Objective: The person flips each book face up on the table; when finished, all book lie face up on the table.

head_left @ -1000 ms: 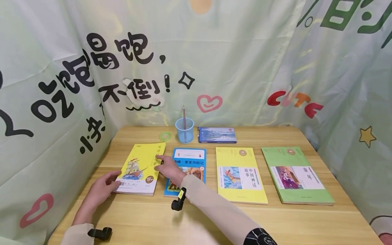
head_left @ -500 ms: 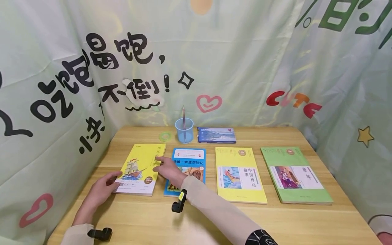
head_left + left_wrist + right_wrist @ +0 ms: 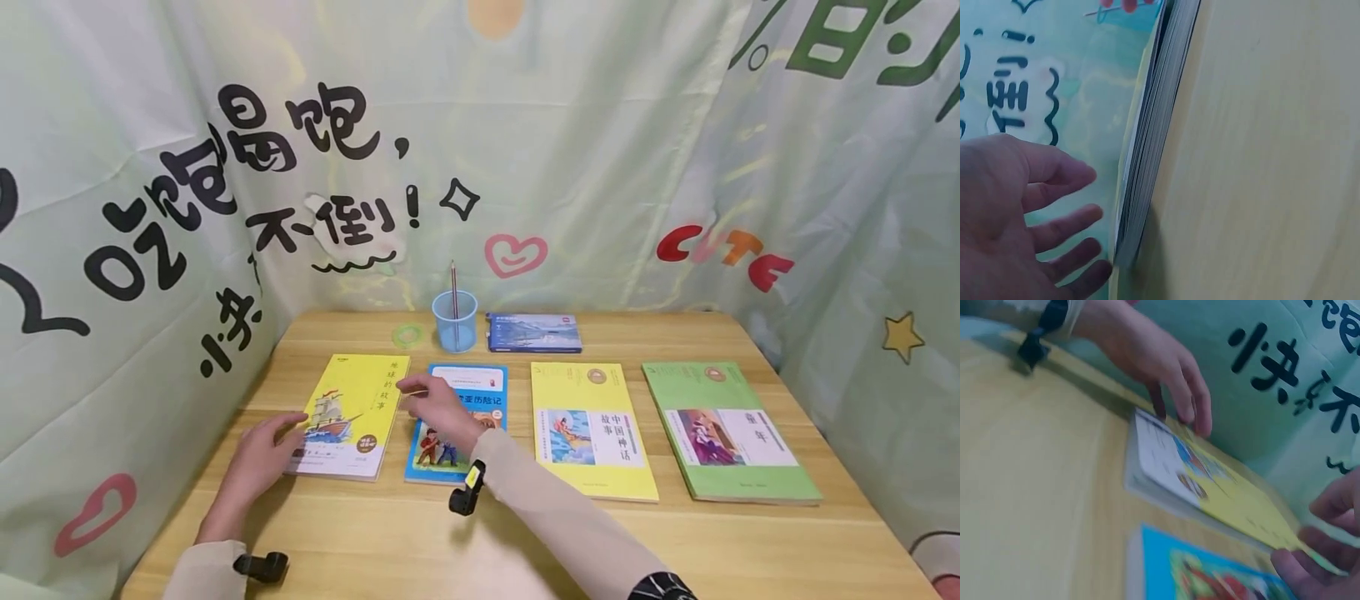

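Note:
A yellow book with a sailing ship on its cover [image 3: 358, 392] lies flat at the left of the table. My left hand [image 3: 262, 458] hovers by its left edge, fingers loosely extended and fingertips overlapping the cover. In the left wrist view those fingers [image 3: 1069, 234] are spread apart beside the book's page edges [image 3: 1154, 137]. My right hand [image 3: 442, 408] is over a blue picture book [image 3: 457, 458], partly hiding its title. Its fingertips point at the ship book's right edge, fingers loosely bent with nothing between them.
Farther right lie another yellow book [image 3: 592, 479] and a green book [image 3: 757, 479]. At the back stand a blue cup [image 3: 454, 329] with a pencil [image 3: 453, 287], a green tape roll [image 3: 407, 335] and a flat blue box [image 3: 534, 333]. Printed cloth [image 3: 585, 167] walls the table in.
My right hand has come off the ship book's right edge and shifted right over the blue book. My left hand's fingers have loosened from the left edge. The books lie where they were.

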The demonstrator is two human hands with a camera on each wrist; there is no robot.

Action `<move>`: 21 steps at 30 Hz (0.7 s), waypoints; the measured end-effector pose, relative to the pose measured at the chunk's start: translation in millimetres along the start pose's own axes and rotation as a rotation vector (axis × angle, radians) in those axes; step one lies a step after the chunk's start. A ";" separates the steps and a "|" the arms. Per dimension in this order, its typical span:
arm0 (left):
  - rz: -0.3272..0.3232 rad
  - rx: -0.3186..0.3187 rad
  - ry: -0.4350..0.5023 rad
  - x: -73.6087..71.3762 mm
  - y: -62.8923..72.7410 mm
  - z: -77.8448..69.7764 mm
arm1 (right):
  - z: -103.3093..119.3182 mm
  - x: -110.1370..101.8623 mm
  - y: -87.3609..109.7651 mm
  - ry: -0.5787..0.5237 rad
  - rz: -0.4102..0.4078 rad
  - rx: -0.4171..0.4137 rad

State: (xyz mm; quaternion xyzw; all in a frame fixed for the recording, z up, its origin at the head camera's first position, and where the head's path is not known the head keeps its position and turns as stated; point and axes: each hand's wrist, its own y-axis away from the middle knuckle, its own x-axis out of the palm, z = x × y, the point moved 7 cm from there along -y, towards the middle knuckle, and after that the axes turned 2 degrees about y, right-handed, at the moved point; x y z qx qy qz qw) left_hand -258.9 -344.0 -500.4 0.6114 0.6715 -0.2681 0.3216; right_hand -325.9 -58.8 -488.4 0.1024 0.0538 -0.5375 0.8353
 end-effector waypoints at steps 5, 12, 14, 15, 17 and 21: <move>-0.044 0.125 -0.006 3.0 -7.5 -26.4 | 2.3 -31.7 3.3 0.012 0.030 -0.066; -0.033 0.195 0.010 15.1 -26.8 -60.7 | 5.2 -85.4 20.5 0.148 -0.008 -0.090; -0.028 0.202 0.005 19.7 -32.1 -69.4 | 3.4 -101.7 26.8 0.170 -0.036 -0.086; -0.027 0.204 0.001 21.9 -34.8 -73.7 | 1.5 -110.3 29.9 0.178 -0.055 -0.078; -0.026 0.206 -0.015 25.9 -40.2 -80.9 | -1.9 -128.1 35.7 0.191 -0.089 -0.073; -0.020 0.213 -0.054 32.0 -49.1 -95.0 | -8.0 -167.7 49.2 0.257 -0.163 -0.083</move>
